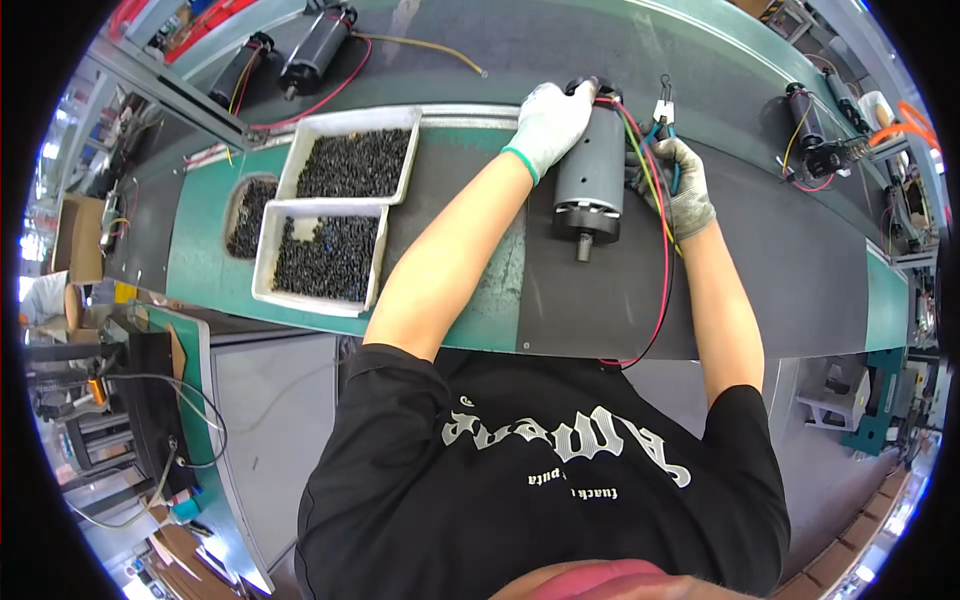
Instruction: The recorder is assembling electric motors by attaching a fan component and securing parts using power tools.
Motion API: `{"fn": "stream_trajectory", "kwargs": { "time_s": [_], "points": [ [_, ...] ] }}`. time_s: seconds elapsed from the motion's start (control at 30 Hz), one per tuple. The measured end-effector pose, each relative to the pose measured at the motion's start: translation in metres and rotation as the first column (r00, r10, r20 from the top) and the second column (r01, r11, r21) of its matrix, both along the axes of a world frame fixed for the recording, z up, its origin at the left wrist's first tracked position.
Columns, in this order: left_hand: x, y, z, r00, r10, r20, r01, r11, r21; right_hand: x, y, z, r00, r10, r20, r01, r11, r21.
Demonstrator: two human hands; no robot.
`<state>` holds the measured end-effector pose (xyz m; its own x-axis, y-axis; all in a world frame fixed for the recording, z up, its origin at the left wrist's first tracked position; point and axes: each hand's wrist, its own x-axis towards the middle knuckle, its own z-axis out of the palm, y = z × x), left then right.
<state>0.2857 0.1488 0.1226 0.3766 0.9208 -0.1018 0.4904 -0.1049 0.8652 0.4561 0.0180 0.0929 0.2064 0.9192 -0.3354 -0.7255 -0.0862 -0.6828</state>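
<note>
The gloved left hand [550,125] grasps the far end of a grey cylindrical electric motor [590,165], while the gloved right hand [688,190], just beside it, is curled around blue-handled pliers [676,178]. The motor is over the workbench [780,290], its long axis running away from the person, its shaft [584,247] pointing back toward them. Two white bins [384,235] of small black parts [325,265] stand leftward.

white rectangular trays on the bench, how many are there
2: the near tray and the far tray just beyond it, both left of the held motor. Any stacked underneath would be hidden.
</note>
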Motion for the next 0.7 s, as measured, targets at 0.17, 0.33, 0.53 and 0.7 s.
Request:
{"fn": "stream_trajectory", "kwargs": {
  "time_s": [0.17,0.33,0.53,0.7],
  "points": [
    [-0.022,-0.047,0.049,0.99,-0.064,0.123,0.005,0.903,0.429,-0.017,-0.04,0.06,0.988,-0.038,0.149,-0.017,0.936,0.353],
    [-0.047,-0.113,0.098,0.666,-0.491,0.561,0.006,0.756,0.654,-0.028,-0.107,0.101,0.818,0.06,0.572,-0.305,0.889,0.343],
    [-0.049,-0.104,0.077,0.539,-0.632,0.556,0.15,0.722,0.675,-0.035,-0.095,0.186,-0.342,-0.058,0.938,-0.292,0.955,-0.047],
    [-0.061,-0.094,0.07,0.41,-0.739,0.534,0.215,0.647,0.732,-0.052,-0.095,0.208,-0.404,0.044,0.914,-0.231,0.961,-0.149]
  ]
}}
